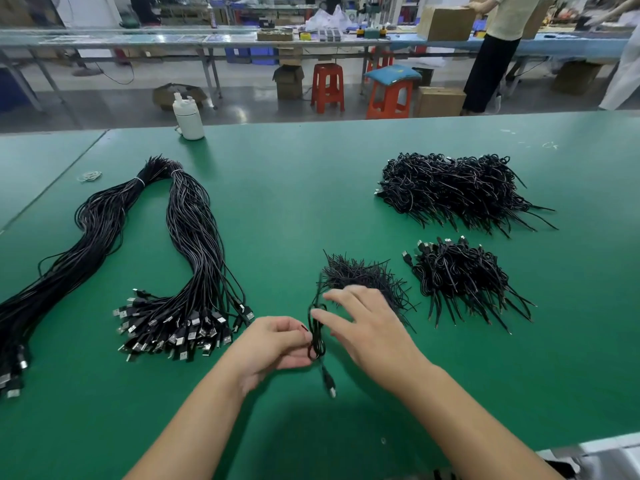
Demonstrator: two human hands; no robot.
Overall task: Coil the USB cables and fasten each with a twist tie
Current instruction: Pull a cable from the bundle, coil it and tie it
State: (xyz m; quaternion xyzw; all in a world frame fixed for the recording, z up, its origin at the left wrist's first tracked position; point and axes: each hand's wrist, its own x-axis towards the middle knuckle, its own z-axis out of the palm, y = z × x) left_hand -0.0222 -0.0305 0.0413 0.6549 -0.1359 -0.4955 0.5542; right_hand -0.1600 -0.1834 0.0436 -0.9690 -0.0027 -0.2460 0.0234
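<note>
1 coiled cable [317, 341] is pinched in my left hand [273, 344]; my right hand [367, 327], fingers spread, reaches beside it. 2 tied piles [464, 192] lie beyond my right hand.

On the table [311, 209], loose cables [180, 258] fill the frame's left, coiled bundles [457, 192] the upper right, twist ties [360, 275] the centre, just above my hands, a bottle [188, 117] behind.
</note>
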